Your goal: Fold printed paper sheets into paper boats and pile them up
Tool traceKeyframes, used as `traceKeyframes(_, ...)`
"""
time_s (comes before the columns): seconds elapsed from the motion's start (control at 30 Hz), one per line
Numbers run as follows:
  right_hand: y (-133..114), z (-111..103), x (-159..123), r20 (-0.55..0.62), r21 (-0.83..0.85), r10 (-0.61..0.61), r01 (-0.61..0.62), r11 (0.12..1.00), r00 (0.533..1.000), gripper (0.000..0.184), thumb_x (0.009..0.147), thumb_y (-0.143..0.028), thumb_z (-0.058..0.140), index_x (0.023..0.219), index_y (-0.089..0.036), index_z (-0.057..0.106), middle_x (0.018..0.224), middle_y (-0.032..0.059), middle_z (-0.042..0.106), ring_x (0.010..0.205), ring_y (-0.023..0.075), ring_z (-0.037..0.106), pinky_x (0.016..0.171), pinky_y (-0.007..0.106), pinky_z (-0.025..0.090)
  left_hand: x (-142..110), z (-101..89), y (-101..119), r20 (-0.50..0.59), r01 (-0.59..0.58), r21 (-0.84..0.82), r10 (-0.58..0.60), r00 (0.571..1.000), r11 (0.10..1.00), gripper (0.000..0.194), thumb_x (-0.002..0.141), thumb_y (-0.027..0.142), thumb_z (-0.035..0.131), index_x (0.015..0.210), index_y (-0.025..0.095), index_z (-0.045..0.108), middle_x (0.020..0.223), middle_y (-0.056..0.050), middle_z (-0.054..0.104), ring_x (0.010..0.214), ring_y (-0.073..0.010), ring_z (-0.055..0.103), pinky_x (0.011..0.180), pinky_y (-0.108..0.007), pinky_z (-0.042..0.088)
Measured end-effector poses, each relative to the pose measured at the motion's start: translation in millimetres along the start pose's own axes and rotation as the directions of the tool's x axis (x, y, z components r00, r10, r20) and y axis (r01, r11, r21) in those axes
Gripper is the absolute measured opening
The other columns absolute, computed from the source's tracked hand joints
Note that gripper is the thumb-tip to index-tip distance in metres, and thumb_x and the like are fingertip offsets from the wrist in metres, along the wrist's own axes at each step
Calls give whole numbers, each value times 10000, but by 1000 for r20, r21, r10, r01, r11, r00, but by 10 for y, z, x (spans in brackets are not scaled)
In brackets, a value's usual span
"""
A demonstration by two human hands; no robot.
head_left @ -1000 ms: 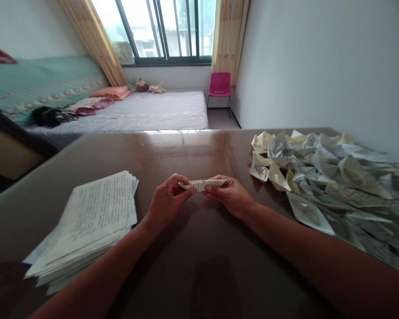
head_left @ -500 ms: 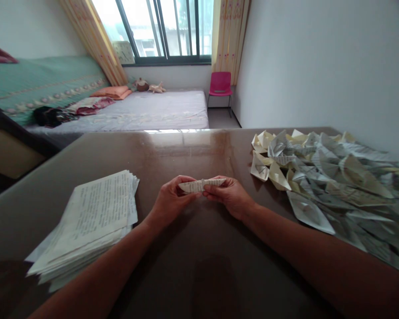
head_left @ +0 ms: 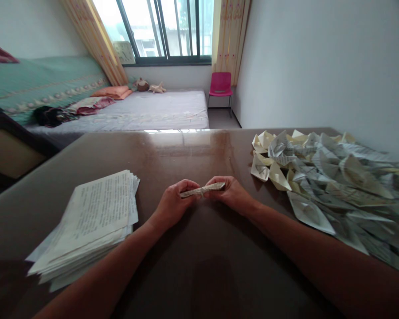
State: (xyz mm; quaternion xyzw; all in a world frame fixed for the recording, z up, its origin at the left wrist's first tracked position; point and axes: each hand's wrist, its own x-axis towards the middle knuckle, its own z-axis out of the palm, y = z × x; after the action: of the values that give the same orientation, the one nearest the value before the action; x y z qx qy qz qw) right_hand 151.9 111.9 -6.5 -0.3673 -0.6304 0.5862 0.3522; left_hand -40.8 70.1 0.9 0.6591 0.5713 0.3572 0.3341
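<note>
A small folded paper boat [head_left: 202, 190], printed with text, is held between both hands above the brown table. My left hand [head_left: 177, 198] grips its left end, fingers behind and thumb in front. At the other end, my right hand [head_left: 231, 193] is closed on the paper, with the tip showing past the fingers. The boat is turned so mostly its narrow edge faces me, and the fingers hide part of it. To the left lies a stack of printed sheets [head_left: 98, 208]; many finished paper boats [head_left: 322, 173] are heaped on the right.
The glossy brown table [head_left: 173, 274] spans the foreground. A dark-framed chair [head_left: 13, 148] stands at its left. Beyond are a bed [head_left: 166, 106], a pink chair [head_left: 221, 84] and a window [head_left: 166, 31]. A white wall [head_left: 319, 66] runs along the right side.
Both hands have tilted the folded paper boat, so its printed side shows less and its thin edge more. My right thumb has moved off the front face.
</note>
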Motion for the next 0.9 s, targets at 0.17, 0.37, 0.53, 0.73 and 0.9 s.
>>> traceKeyframes(0.17, -40, -241, 28, 87, -406, 19, 18, 914, 996, 444, 615, -231, 776, 1024, -192, 606, 791, -29, 620, 657, 103, 548, 586, 205, 411, 4, -68, -105, 58, -24, 212, 12, 998, 977, 396, 730, 250, 697, 1106, 226, 577, 1042, -22, 666, 803, -164, 642, 768, -302, 508)
traceKeyframes(0.37, -24, -322, 37, 99, -448, -50, 89, 890, 994, 243, 688, -179, 702, 906, -185, 595, 781, -25, 643, 652, 108, 597, 597, 200, 434, -15, -199, -164, 138, -123, 161, 101, 985, 979, 315, 743, 179, 651, 1038, 224, 552, 1087, -27, 604, 821, -147, 661, 768, -286, 540)
traceKeyframes(0.53, 46, -324, 56, 123, -480, -94, 142, 865, 988, 52, 738, -164, 657, 787, -174, 667, 749, -1, 682, 661, 125, 621, 633, 223, 456, -9, -179, -171, 131, -245, 264, 217, 967, 933, 87, 818, 187, 581, 778, 211, 654, 1098, -12, 632, 916, -151, 650, 863, -281, 509)
traceKeyframes(0.73, -99, -298, 2, 308, -625, -219, 371, 687, 926, 130, 717, -245, 747, 834, -210, 701, 1099, 51, 671, 982, 193, 614, 885, 334, 454, -61, -58, -118, 122, -370, 353, 350, 929, 859, 171, 875, 236, 540, 831, 217, 705, 1027, -35, 681, 884, -160, 655, 841, -285, 516)
traceKeyframes(0.9, -142, -236, -9, 232, -749, -266, 346, 565, 936, 221, 751, -340, 733, 934, -231, 671, 1195, 59, 623, 1126, 228, 519, 942, 404, 421, -89, -36, -62, 130, -406, 378, 386, 913, 832, 183, 882, 218, 527, 845, 214, 706, 1037, -47, 682, 905, -168, 654, 827, -282, 517)
